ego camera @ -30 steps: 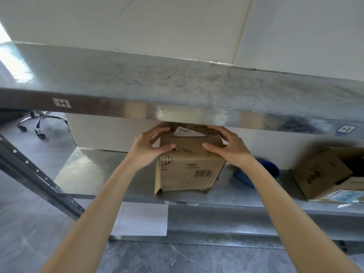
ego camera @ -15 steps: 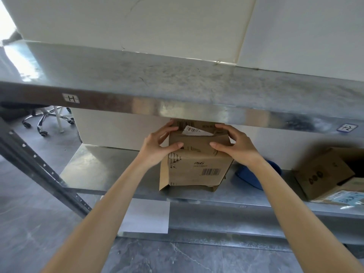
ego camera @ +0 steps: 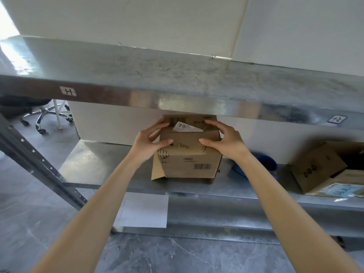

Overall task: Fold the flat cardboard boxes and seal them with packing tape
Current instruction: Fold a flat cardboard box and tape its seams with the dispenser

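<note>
Head camera looks down two bare forearms reaching to a small cardboard box point(ego camera: 187, 164) that sits on a metal shelf point(ego camera: 94, 166), just under the edge of the upper shelf point(ego camera: 177, 75). Left hand point(ego camera: 146, 140) grips the box's top left corner, thumb on the folded front flap, fingers curled over the top. Right hand point(ego camera: 226, 138) grips the top right corner likewise. One side flap juts out at the lower left. A second box point(ego camera: 315, 168) sits further right.
</note>
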### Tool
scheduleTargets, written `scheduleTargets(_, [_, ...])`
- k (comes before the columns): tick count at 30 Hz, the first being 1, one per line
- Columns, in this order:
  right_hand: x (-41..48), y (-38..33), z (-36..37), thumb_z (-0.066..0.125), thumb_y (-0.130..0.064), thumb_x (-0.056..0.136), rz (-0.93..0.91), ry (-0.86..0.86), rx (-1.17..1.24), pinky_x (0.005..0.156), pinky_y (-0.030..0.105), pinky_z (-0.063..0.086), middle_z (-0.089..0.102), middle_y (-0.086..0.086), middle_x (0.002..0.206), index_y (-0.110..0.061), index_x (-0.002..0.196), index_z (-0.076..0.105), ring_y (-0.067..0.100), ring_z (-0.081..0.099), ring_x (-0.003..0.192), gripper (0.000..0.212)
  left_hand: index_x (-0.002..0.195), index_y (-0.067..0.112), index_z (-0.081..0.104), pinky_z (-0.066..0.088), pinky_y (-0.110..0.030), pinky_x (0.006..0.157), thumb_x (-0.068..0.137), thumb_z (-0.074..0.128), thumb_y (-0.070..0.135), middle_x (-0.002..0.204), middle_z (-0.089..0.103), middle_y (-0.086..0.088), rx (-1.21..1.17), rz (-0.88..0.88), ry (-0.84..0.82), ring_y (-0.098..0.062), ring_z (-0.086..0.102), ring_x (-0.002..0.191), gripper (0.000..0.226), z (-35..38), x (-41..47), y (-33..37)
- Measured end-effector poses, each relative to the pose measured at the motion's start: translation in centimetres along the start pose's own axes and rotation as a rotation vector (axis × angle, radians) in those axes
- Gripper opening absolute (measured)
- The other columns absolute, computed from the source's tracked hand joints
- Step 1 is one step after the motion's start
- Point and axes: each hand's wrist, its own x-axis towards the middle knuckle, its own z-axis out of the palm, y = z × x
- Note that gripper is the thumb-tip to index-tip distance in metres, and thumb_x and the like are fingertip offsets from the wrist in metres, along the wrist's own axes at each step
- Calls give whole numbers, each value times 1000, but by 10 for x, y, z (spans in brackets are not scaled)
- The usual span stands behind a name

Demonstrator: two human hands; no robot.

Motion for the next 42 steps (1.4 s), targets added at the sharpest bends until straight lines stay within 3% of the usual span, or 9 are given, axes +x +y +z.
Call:
scheduleTargets(10, [10, -10, 18, 77, -44, 81, -23, 5, -94, 101, 29, 38, 54, -8, 142, -39, 138, 50, 18, 48, 131, 63, 135, 16, 59, 48, -8, 90, 86, 74, 7, 156, 40, 2, 34, -35, 52, -15, 45, 135, 52, -11, 3, -20])
scheduleTargets(15, [13, -1, 44, 79, -40, 81, -6, -57, -5, 106, 27, 36, 51, -8, 145, -39, 138, 50, 16, 45, 134, 64, 131, 23, 63, 44, -20, 107, 82, 79, 12, 153, 43, 8, 88, -79, 50, -13, 48, 133, 52, -36, -5, -22])
scheduleTargets(19, [5, 19, 66, 79, -39, 80, 39, -94, 97, 112, 25, 34, 45, -5, 151, -43, 137, 49, 18, 43, 138, 65, 128, 30, 61, 38, -5, 102, 80, 81, 14, 155, 41, 9, 194, -72, 26, -6, 44, 134, 55, -41, -14, -31])
scheduleTargets(24, [8, 32, 57, 80, -37, 79, 53, -77, 104, 115, 33, 36, 50, -6, 147, -40, 135, 51, 17, 43, 137, 63, 132, 30, 59, 36, -2, 101, 80, 81, 19, 156, 38, 11, 225, -83, 15, -9, 43, 137, 57, -25, -10, -36])
scheduleTargets(26, [7, 40, 48, 82, -38, 77, 67, -57, 109, 114, 36, 37, 53, -9, 142, -40, 131, 54, 15, 44, 135, 60, 132, 32, 59, 37, -6, 102, 80, 81, 21, 156, 37, 16, 203, -86, -1, -10, 43, 137, 56, -14, -9, -38])
scheduleTargets(30, [0, 59, 32, 84, -37, 75, 110, 4, 159, 111, 39, 41, 59, -12, 131, -35, 118, 60, 11, 48, 129, 50, 129, 38, 62, 37, -36, 116, 80, 81, 34, 149, 42, 24, 269, -26, -3, -6, 45, 136, 53, 9, -3, -46])
scheduleTargets(35, [-7, 68, 31, 81, -36, 79, 109, 43, 229, 96, 16, 49, 62, -15, 125, -28, 118, 64, 1, 55, 118, 43, 129, 34, 63, 39, -41, 115, 81, 79, 38, 148, 43, 22, 337, 9, 4, -7, 46, 135, 51, 13, -1, -49])
scheduleTargets(40, [-10, 72, 32, 74, -46, 82, 79, 49, 121, 97, 4, 34, 39, -18, 153, -40, 125, 62, 1, 38, 137, 45, 132, 32, 61, 43, -35, 107, 83, 76, 42, 149, 39, 26, 467, 57, 1, -3, 42, 135, 52, 12, 0, -43])
scheduleTargets(42, [-9, 71, 30, 71, -47, 85, 31, 47, -21, 104, 11, 30, 25, -20, 158, -39, 128, 60, -2, 28, 140, 45, 132, 35, 59, 39, -32, 103, 86, 73, 44, 148, 35, 33, 586, 99, -6, 0, 32, 140, 49, 12, -2, -39])
